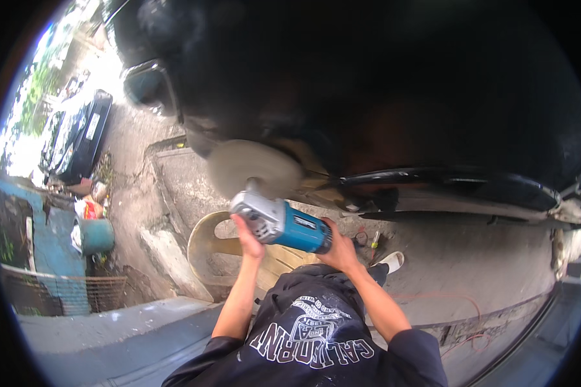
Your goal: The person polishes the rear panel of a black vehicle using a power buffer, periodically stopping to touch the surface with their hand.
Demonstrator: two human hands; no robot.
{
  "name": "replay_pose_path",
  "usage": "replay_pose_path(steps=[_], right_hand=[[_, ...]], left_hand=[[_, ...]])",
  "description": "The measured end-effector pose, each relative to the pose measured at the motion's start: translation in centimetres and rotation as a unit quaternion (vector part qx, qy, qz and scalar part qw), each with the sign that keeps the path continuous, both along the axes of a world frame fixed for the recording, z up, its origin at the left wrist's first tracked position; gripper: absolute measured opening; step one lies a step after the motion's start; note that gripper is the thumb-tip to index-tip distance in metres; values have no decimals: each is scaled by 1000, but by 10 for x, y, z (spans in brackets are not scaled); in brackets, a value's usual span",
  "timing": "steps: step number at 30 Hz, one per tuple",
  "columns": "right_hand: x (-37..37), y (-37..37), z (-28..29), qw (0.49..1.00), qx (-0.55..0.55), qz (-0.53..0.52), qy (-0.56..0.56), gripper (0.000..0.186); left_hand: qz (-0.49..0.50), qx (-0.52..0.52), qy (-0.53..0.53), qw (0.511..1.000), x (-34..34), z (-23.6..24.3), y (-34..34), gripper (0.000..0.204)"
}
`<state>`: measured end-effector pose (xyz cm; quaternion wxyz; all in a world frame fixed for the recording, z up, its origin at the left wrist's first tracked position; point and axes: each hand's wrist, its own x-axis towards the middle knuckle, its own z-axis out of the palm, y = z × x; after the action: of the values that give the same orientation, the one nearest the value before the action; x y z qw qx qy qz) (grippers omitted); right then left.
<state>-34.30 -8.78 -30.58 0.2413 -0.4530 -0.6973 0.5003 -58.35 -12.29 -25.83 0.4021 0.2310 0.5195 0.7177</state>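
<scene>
A black car body (394, 84) fills the upper part of the view, its glossy panel curving down to a dark sill above a concrete floor (484, 258). Against the lower edge of that panel sits the round, pale polishing pad (252, 166) of a power polisher (281, 222), a tool with a grey metal gear head and a blue plastic motor body that lies roughly level between the person's raised forearms. The left hand (246, 233) is closed around the grey head end just behind the pad, and the right hand (339, 245) is wrapped around the rear of the blue body, so both hands are full and neither shows an open palm. Judged from its build, the tool is stiff and fairly heavy at the front, where the metal gearbox and pad sit, and it will likely pull sideways when the pad bites; a two-point hold, one hand forward for pressure and one on the rear body for steering, looks the sound way to carry it. The pad itself looks soft and will give under load, while the painted panel is easily marked. Below the tool a yellow plastic chair (208, 248) stands on the floor, and a small screwdriver (374, 240) lies near the right hand's wrist, apart from it.
</scene>
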Motion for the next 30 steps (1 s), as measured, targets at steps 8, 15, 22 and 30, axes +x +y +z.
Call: replay_pose_path(steps=[8, 15, 22, 30], right_hand=[[69, -14, 65, 991, 70, -105, -32, 97], [49, 12, 117, 990, 116, -73, -15, 97], [15, 11, 44, 990, 69, 36, -122, 93], [8, 5, 108, 994, 49, -34, -87, 99]], left_hand=[[-151, 12, 93, 984, 87, 97, 22, 73], [-99, 98, 16, 990, 77, 161, 33, 62], [45, 13, -85, 995, 21, 10, 8, 69], [-18, 59, -13, 998, 20, 96, 19, 70]])
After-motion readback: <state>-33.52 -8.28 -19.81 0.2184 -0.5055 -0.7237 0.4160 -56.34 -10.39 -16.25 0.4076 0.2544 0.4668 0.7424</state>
